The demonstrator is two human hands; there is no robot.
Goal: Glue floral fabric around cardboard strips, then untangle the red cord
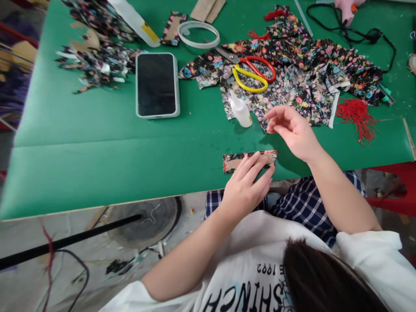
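My left hand [248,180] lies with outstretched fingers over a small strip of tan card edged in dark floral fabric [231,164], pressing it to the table near the front edge. The hand covers part of the strip. Above and to the right, my right hand [290,132] is raised off the table. Its fingers are loosely bent and apart, and I see nothing held in them. A small white glue bottle [241,112] stands just left of that hand. Behind it, crumpled floral fabric [276,82] is spread out, with red-and-yellow-handled scissors [250,73] on top.
A phone [157,86] lies left of the fabric, near floral scraps [97,63] and a larger bottle [138,24]. A roll of white tape [199,34] and another fabric-edged card [174,28] sit behind. Red threads [356,119] and a pink glue gun [347,9] with black cord are at right.
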